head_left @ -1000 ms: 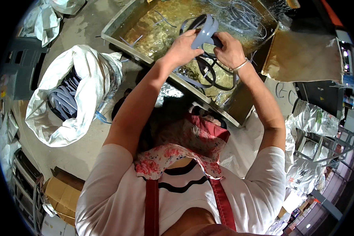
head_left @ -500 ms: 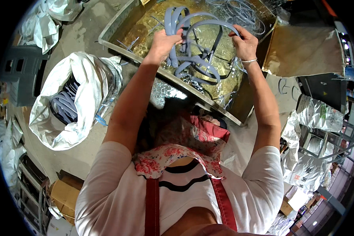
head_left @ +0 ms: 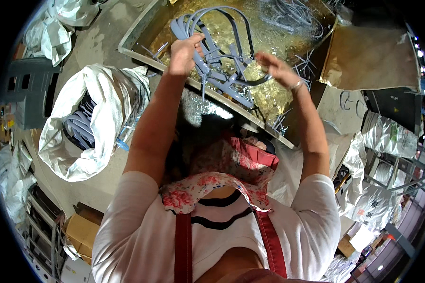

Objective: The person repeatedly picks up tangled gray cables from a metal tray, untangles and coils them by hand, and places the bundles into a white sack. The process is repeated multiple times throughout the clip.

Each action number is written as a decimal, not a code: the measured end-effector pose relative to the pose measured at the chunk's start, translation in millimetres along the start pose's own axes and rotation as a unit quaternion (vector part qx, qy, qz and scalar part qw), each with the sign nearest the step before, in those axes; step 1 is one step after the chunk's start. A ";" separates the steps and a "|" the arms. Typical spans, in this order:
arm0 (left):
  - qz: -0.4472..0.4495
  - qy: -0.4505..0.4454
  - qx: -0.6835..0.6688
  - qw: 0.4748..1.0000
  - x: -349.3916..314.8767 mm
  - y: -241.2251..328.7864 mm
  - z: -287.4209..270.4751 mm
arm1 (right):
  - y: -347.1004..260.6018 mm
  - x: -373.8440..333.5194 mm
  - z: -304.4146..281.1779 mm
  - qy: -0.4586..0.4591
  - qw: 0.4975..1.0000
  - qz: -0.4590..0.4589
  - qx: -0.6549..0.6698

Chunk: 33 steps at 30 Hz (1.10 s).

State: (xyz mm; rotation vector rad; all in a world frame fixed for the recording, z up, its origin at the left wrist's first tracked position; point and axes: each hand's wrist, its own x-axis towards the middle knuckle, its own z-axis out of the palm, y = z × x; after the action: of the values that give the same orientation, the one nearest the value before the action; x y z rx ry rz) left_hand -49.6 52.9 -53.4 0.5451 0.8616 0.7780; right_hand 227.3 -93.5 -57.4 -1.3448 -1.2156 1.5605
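Note:
My left hand is closed round a bundle of grey plastic strips, bent into large wet-looking loops. The bundle hangs over a metal tub of shallow, yellowish water, its lower ends near the tub's front rim. To the right of the loops is my right hand, somewhat blurred, its fingers stretched out and apart. It seems to hold nothing, though a strip's curved end passes close by its fingers. More thin grey strips lie tangled at the tub's far side.
A white woven sack stands open on the floor at left, with coiled grey strips inside. A brown board adjoins the tub's right side. Further out are a cardboard box, a dark plastic crate and filled white bags.
My right hand has let go of the loops and dropped slightly lower. My left hand has moved a little left with the bundle, which now leans and hangs differently.

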 end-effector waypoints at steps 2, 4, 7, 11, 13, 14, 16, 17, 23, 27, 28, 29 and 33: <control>-0.007 0.017 -0.002 1.000 0.6 0.5 -5.0 | 32.2 -17.7 15.7 -0.070 0.996 0.046 0.010; -0.011 0.047 -0.005 0.999 2.5 -1.6 -9.8 | 46.4 -25.0 39.9 -0.069 0.997 0.043 0.015; -0.018 0.054 -0.028 0.998 9.1 -4.2 -18.4 | 44.3 -18.6 69.8 0.024 0.992 0.044 -0.115; -0.052 0.017 -0.039 0.998 25.1 -6.9 -33.9 | 61.4 15.3 72.2 0.214 0.969 0.021 -0.121; -0.063 0.005 -0.040 0.997 23.7 -0.9 -31.6 | 65.1 30.3 69.5 0.215 0.964 0.022 -0.152; -0.069 -0.001 -0.040 0.997 23.4 2.7 -30.2 | 66.6 35.9 67.9 0.205 0.958 0.049 -0.194; -0.032 0.039 -0.064 0.997 22.0 9.1 -32.5 | 66.0 43.4 67.4 0.276 0.913 0.119 -0.275; -0.014 0.059 -0.076 0.995 21.3 13.5 -34.0 | 68.7 40.5 65.5 0.372 0.888 0.072 -0.260; 0.319 0.239 -0.093 0.912 2.3 51.4 -21.6 | 49.1 -16.2 -30.6 0.397 0.712 0.015 -0.579; 0.300 0.157 0.237 0.911 -13.5 44.3 4.0 | -29.4 -18.5 -17.4 0.250 0.586 0.001 -0.771; 0.281 0.123 0.286 0.908 -24.1 36.9 16.6 | -48.4 -12.3 -6.0 0.215 0.567 -0.015 -0.795; 0.272 0.070 0.303 0.911 -25.2 23.9 25.8 | -67.3 -4.4 10.1 0.179 0.548 -0.031 -0.817; 0.241 -0.077 0.418 0.873 -28.8 -8.2 43.4 | -110.1 28.8 62.0 0.172 0.598 -0.151 -0.768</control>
State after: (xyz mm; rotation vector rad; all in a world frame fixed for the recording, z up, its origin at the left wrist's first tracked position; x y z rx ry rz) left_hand -22.5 20.3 -22.1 1.6225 0.9035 0.7659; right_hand 155.6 -47.0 40.0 -1.9826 -2.4192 -0.4610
